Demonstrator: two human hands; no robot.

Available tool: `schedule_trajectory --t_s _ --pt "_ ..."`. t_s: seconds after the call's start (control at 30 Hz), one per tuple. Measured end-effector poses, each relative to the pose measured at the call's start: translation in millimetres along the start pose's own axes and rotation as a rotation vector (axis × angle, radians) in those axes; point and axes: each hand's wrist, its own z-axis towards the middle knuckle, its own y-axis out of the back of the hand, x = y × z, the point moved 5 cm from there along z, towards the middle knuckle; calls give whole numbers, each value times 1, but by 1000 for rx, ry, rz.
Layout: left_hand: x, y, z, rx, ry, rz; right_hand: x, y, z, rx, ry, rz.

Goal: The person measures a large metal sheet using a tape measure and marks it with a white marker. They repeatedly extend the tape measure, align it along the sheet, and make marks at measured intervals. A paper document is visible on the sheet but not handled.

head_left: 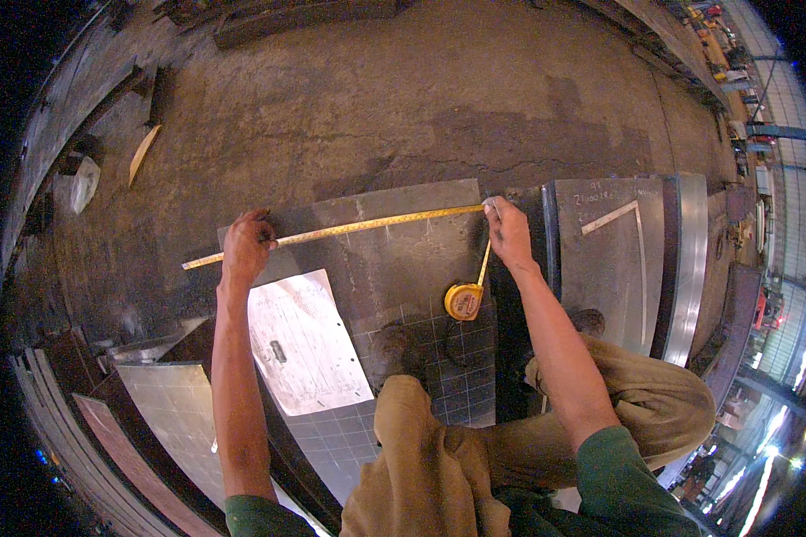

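A yellow tape measure (463,302) has its blade (376,222) drawn out across the far part of a dark steel plate (421,268) scribed with a grid. My left hand (248,246) is closed at the blade's left part, and the free end sticks out beyond it to the left. My right hand (509,231) pinches the blade at its right, near the plate's far right corner. From there the blade bends back toward me to its case. Below my left hand a stained white paper sheet (309,345) lies on the plate, with a small dark object (278,351) on it.
To the right, another plate (600,259) with chalk marks carries a metal square (640,237). A shiny metal bar (690,268) stands beyond it. Stacked plates and beams (166,403) lie at left. My knees are over the plate's near side; stained concrete floor (358,98) stretches ahead.
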Motion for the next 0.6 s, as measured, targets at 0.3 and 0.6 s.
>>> schedule_trajectory --t_s 0.3,0.6 --pt "-4 -3 1 -61 -59 25 -3 0 -1 -54 49 40" --pt "-13 4 -5 -109 -118 19 -5 -2 -1 -48 32 -11"
